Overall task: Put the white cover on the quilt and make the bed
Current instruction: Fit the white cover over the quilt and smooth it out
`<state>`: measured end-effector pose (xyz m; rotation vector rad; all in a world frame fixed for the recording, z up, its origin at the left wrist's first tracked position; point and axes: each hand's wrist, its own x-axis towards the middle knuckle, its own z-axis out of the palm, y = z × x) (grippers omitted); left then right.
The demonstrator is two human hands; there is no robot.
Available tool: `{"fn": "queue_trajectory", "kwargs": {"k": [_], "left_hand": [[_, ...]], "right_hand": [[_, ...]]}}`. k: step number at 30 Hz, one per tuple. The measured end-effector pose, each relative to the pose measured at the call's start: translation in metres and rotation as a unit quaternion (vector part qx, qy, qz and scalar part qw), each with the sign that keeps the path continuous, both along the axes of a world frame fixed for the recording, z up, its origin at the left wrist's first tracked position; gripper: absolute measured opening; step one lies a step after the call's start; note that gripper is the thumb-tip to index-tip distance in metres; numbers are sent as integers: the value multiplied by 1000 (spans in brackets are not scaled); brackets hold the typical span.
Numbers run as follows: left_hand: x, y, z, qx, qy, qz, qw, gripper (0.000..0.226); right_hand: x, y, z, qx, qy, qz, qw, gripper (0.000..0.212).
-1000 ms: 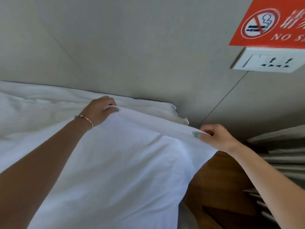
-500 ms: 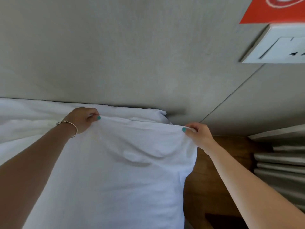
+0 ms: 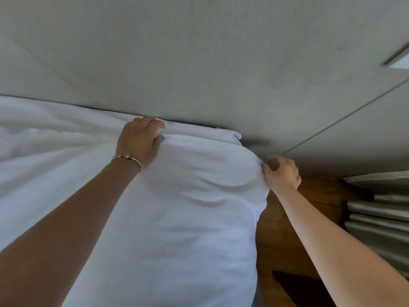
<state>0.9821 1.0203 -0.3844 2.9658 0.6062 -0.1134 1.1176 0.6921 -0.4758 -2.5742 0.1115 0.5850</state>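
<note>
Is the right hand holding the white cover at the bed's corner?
Yes: the right hand pinches the white cover at its corner beside the grey wall panel.

Bare forearms — teal nail polish (image 3: 162, 138), seemingly gold bangle (image 3: 130, 157) on left wrist

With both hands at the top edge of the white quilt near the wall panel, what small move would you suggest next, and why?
Probably pull the right hand outward to draw the corner flat. Both hands pinch the quilt at its top edge by the wall panel, yet folds still bunch between the left hand and the right.
</note>
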Motion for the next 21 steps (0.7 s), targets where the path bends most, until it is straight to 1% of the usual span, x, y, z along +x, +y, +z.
{"fn": "queue_trajectory", "kwargs": {"k": [2, 3, 4, 6, 9, 11, 12, 14, 16, 19, 21], "left_hand": [[-23, -41, 9, -45, -109, -4, 993, 29], [-39, -64, 10, -79, -135, -11, 988, 32], [-58, -89, 8, -101, -140, -24, 985, 34], [-98, -133, 0, -117, -110, -47, 986, 41], [-160, -180, -11, -126, -62, -53, 989, 53], [-200, -199, -13, -124, -47, -51, 990, 54], [-219, -208, -12, -125, -44, -51, 990, 53], [-257, -226, -9, -125, -42, -69, 989, 53], [-293, -249, -7, -121, -22, -108, 987, 58], [-334, -274, -6, -106, 21, -159, 981, 65], [-355, -286, -4, -101, 28, -155, 982, 63]], "right_hand": [[-25, -2, 12, 129, -12, -80, 988, 38], [-43, -3, 21, 180, -28, -87, 979, 38], [-66, -5, 33, 203, -51, -55, 976, 37], [-119, -12, 54, 220, -90, 54, 970, 37], [-199, -31, 65, 221, -95, 186, 953, 41], [-249, -48, 67, 215, -92, 219, 947, 41], [-273, -58, 67, 211, -88, 213, 950, 41], [-318, -79, 68, 206, -55, 165, 963, 44], [-359, -99, 74, 204, 5, 122, 971, 53], [-401, -120, 82, 221, 109, 92, 965, 68], [-417, -130, 82, 234, 157, 63, 958, 73]]}}
